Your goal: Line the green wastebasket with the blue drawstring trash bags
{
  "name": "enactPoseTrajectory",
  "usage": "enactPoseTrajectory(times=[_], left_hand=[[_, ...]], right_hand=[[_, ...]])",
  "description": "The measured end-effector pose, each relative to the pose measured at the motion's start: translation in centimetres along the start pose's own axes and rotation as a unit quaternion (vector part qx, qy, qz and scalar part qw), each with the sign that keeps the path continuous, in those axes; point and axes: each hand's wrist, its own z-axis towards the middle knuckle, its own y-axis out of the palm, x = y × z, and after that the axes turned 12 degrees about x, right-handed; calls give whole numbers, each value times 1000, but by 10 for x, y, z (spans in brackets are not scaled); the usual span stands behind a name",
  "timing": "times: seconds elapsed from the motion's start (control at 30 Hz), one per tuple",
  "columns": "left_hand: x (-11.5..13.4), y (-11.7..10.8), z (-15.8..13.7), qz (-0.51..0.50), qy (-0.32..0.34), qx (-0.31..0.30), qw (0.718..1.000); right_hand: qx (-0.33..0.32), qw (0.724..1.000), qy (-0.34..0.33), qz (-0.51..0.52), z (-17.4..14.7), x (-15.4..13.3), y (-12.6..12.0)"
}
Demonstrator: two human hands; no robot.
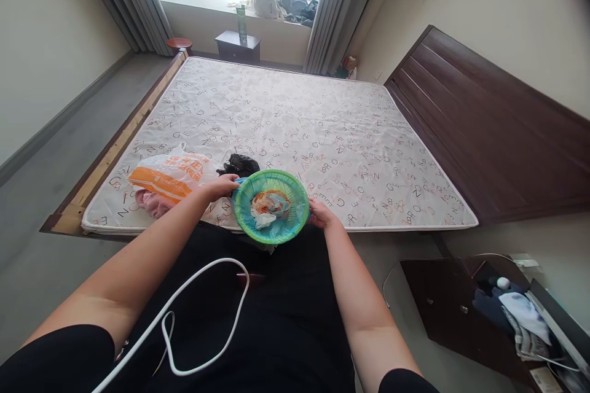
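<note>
A green plastic wastebasket (240, 222) with a blue bag liner is held up in front of my body, its mouth facing me. Crumpled tissues and an orange-stained plastic wrapper (271, 204) lie inside it. My left hand (225, 185) is closed at the basket's left rim, where some blue liner bunches by the fingers. On the opposite side, my right hand (321, 214) grips the basket, with part of its fingers hidden behind it. Just beyond on the mattress are a crumpled black plastic bag (239, 164) and a white-and-orange plastic bag (173, 173) over pink cloth (155, 202).
A letter-printed mattress (295, 116) lies ahead, with a dark headboard (488, 110) at right. A nightstand (456, 301) bearing clothes and cables stands at lower right. By the window are a small cabinet (238, 43) and red stool (179, 43). A white cable (203, 267) hangs before me.
</note>
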Motion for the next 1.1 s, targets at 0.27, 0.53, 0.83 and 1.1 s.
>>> enactPoseTrajectory(times=[0.27,0.53,0.83,1.1], left_hand=[[6,11,5,-49,44,92,994],[4,30,3,117,222,181,951],[-15,51,4,163,318,104,928],[-6,62,-11,125,292,-46,947]], right_hand=[[18,999,-4,32,19,-17,18],[123,984,-114,-55,29,-18,42],[315,851,-288,-306,22,-15,48],[301,830,-327,-336,17,-14,51]])
